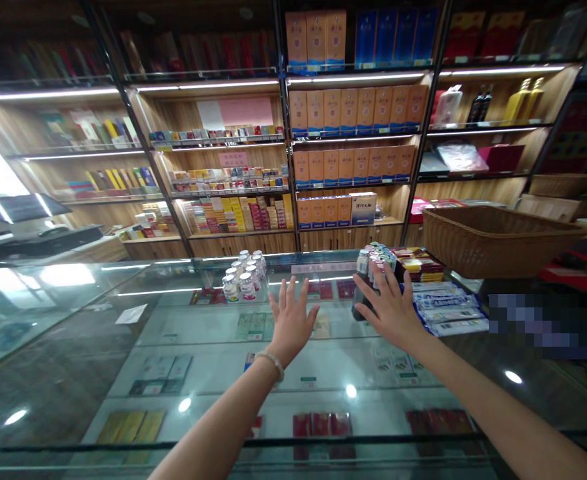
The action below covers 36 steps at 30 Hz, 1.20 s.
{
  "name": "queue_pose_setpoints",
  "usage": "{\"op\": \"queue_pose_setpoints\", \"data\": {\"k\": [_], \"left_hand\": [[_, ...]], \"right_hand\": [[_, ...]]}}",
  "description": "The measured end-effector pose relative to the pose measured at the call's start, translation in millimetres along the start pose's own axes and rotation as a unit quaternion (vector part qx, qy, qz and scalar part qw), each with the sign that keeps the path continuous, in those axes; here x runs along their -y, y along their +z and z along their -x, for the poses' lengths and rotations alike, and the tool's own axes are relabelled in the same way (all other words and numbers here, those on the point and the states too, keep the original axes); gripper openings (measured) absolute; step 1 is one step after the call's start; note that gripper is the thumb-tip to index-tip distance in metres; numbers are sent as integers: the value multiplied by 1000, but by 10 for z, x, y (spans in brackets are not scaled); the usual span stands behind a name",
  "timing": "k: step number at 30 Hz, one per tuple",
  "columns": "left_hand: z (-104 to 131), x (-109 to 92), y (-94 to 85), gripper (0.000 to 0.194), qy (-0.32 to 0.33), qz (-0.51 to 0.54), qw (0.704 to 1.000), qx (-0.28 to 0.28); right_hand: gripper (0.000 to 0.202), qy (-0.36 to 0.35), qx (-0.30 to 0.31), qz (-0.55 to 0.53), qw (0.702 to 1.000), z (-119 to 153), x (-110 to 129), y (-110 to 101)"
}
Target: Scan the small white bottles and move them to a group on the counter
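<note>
My left hand (292, 320), with a pale bead bracelet (272, 364) at the wrist, is stretched out over the glass counter (213, 327) with its fingers spread. Just left of its fingertips stands a cluster of small white-capped bottles (246, 277). To the right, my right hand (390, 307) is also spread, palm down and holding nothing. Behind its fingers are a dark bottle (359, 293) and several small containers (380, 252), partly hidden. Whether the fingertips touch them I cannot tell. Blue-and-white packets (448, 308) lie right of that hand.
A wicker basket (498, 233) stands at the right, beside red-and-yellow packs (420, 263). Flat boxes (323, 427) lie under the glass. Beyond the counter, shelves hold orange boxes (356, 110) and small packs (243, 213). A dark screen (20, 208) stands at far left.
</note>
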<state>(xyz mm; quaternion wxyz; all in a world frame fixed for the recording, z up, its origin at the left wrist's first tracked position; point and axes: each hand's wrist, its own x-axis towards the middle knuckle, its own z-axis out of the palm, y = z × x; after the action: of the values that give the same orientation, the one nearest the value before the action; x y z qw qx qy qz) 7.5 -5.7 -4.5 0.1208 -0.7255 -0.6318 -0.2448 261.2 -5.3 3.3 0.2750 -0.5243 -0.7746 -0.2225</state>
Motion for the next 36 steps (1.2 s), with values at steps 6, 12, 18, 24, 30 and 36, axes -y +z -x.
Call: {"op": "queue_pose_setpoints", "data": {"k": [6,12,18,24,30,36], "left_hand": [[20,11,39,62,11,-10,1000,11],[27,-31,20,62,12,-9,1000,21],[-108,-127,17,59,63,-23,997,37],[-624,-409,74,55,89,-18,996,-6],[-991,-689,348,54,85,11,996,-7],[-1425,-851,523,51,96,29,995,-29]], "right_hand": [[64,9,14,0,1000,55,-44,75],[67,17,19,11,1000,86,-80,42],[65,48,26,10,998,76,-144,8],[60,52,41,9,998,46,-179,-51],[60,43,46,7,998,38,-147,-60],[60,43,46,5,998,24,-138,-43]]}}
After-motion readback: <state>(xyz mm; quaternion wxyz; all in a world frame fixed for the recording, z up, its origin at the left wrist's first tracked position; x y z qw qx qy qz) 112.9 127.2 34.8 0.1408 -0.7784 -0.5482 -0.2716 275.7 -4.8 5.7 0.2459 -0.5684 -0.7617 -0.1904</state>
